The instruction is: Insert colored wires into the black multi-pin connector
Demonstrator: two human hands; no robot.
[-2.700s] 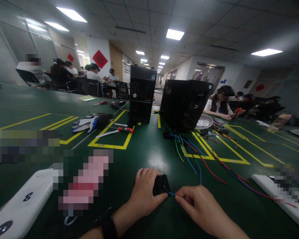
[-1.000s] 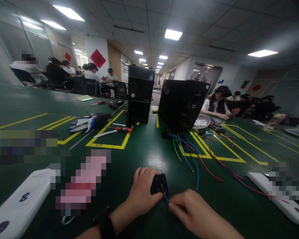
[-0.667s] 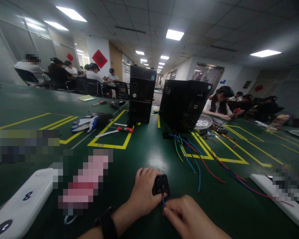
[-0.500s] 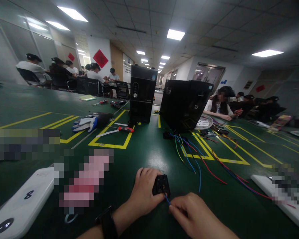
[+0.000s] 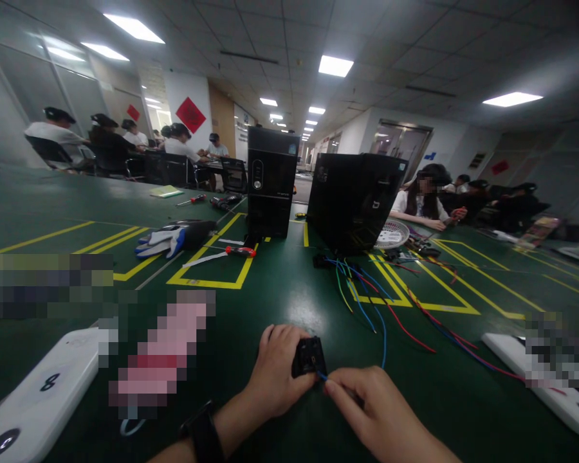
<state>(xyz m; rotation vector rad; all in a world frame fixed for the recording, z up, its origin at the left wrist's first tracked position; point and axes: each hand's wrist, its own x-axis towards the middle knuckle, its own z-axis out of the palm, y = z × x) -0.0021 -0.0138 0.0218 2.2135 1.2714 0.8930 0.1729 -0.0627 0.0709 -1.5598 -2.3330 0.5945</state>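
Note:
My left hand (image 5: pixel 280 363) is closed around the side of a small black plastic block (image 5: pixel 309 355), whose open face shows metal contacts. A short blue wire (image 5: pixel 321 375) runs from the block's lower edge to my right hand (image 5: pixel 374 408). Right thumb and forefinger pinch this wire close to the block. Whether the wire's tip is inside a contact I cannot tell. Beyond my hands, several loose blue, red and yellow-green wires (image 5: pixel 384 334) trail over the green table from another black part (image 5: pixel 321 260).
Two black computer cases (image 5: pixel 271 186) stand ahead. A red-handled screwdriver (image 5: pixel 241 251) and blue-white gloves (image 5: pixel 161 242) lie left of them; a white basket (image 5: pixel 390 234) sits right. White numbered panels (image 5: pixel 48 389) flank me. A person (image 5: pixel 427 199) sits across the table.
My right hand has moved slightly closer to the black block, so less blue wire shows between them. The whole view has shifted a little.

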